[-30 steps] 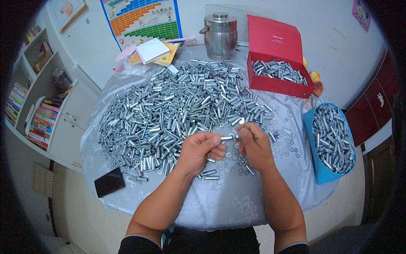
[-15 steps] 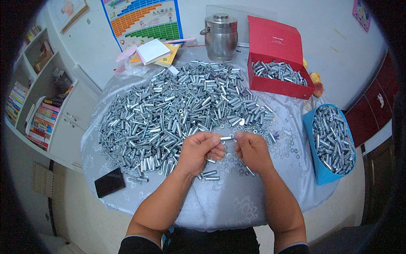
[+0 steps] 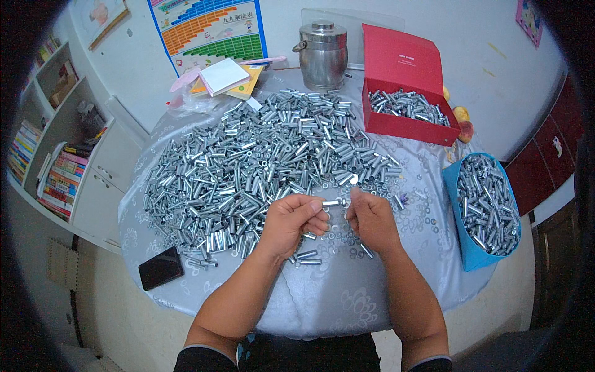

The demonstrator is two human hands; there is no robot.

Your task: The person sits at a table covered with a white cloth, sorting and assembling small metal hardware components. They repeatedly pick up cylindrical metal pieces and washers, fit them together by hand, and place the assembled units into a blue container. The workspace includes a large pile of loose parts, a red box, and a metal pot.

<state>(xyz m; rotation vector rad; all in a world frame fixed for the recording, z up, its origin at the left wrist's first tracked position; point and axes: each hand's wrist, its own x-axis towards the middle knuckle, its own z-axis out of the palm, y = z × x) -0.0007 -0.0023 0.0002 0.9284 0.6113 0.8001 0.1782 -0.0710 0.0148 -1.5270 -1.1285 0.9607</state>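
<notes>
My left hand clamped on a metal tube, right hand near its right end, its grip I can't tell

Glossy metal tubes, satiny cloth tablecloth, smooth metal canister

The left hand pinches a shiny metal sleeve between thumb and fingers, its free end pointing right. The right hand is just beside that end, fingers curled — whether it grips anything is too small to tell. Beyond them a broad heap of metal parts covers much of the cloth-draped table. A black phone lies at the near left edge. An open red box and a blue bin, both on the right, hold more parts — and a steel canister stands behind the heap.
</notes>
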